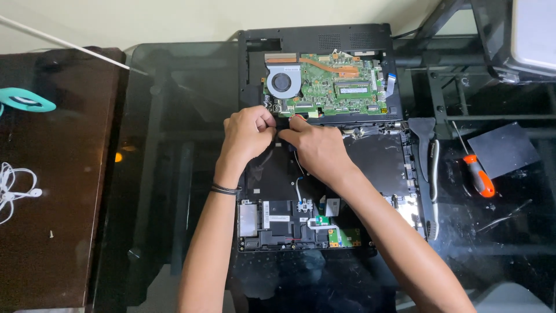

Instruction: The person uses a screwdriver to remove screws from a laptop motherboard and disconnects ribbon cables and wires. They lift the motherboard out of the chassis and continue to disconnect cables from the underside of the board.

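An opened black laptop (370, 168) lies on the glass desk with its green mainboard (336, 87) and round fan (282, 81) exposed at the far end. My left hand (248, 136) and my right hand (315, 145) meet just below the mainboard's near left edge. Both pinch a small black part (282, 123) between fingertips. A dark band circles my left wrist. What lies under my palms is hidden.
An orange-handled screwdriver (478, 174) and a black flat panel (503, 149) lie right of the laptop, with a long black strip (431, 174) beside its edge. A brown table (52, 191) at left carries white earphones (14, 188) and a teal object (26, 101).
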